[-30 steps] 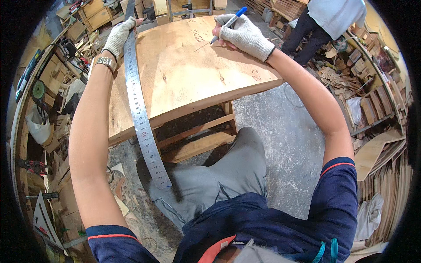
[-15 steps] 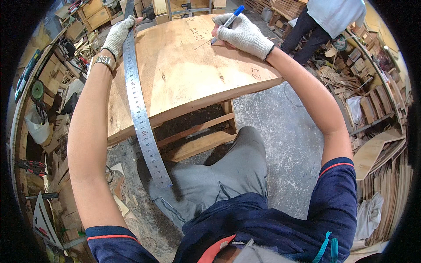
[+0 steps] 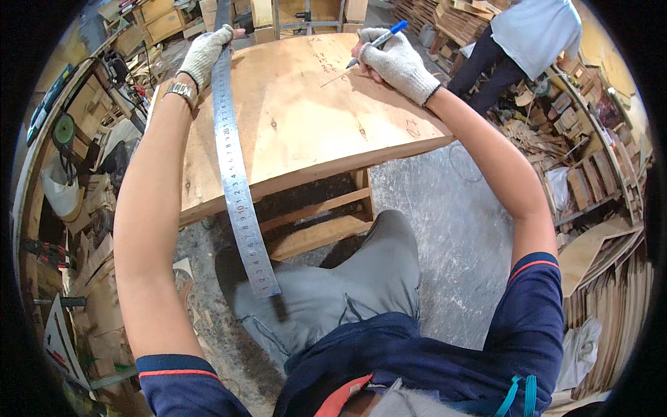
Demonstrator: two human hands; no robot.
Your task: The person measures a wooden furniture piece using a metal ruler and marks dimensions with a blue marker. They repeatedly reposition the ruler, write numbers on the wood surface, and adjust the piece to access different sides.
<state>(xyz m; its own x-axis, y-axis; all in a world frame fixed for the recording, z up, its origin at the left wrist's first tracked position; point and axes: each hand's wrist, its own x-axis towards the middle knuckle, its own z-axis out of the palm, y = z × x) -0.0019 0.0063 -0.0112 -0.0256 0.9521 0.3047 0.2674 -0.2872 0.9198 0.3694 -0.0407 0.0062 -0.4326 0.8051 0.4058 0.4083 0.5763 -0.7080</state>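
Tools [image 3: 48,254] are massed at the far left of a workshop, beside a forearm [image 3: 154,222] banded by a metal watch [image 3: 182,92]. The left hand [image 3: 203,57], gloved, is set on the upper part of a long metal ruler [image 3: 233,163], its fingers folded narrow over the strip; how they meet underneath is hidden. The ruler is laid across the left part of a thick wooden panel [image 3: 306,104], its lower end carried past the near edge, above the lap [image 3: 326,292]. By its look, the ruler is light, thin and springy, with slick faces, and is best taken by both long edges between thumb and fingers; its unsupported end could easily be flexed or knocked. The panel is probably stiff and weighty, best gripped at two opposite edges. Below it, a wooden frame [image 3: 326,234] is seen; on its top, a drawn line [image 3: 335,78] is shown near handwritten marks. At right, a blue-ended marker [image 3: 381,43] is held by the right hand [image 3: 403,66], also gloved, thumb and fingers closed round the barrel; whether the tip touches wood cannot be told. The marker is likely light and rigid, best steered when pinched low. Beyond, a co-worker [image 3: 535,38] in a pale top is seen near scrap wood [image 3: 549,156].
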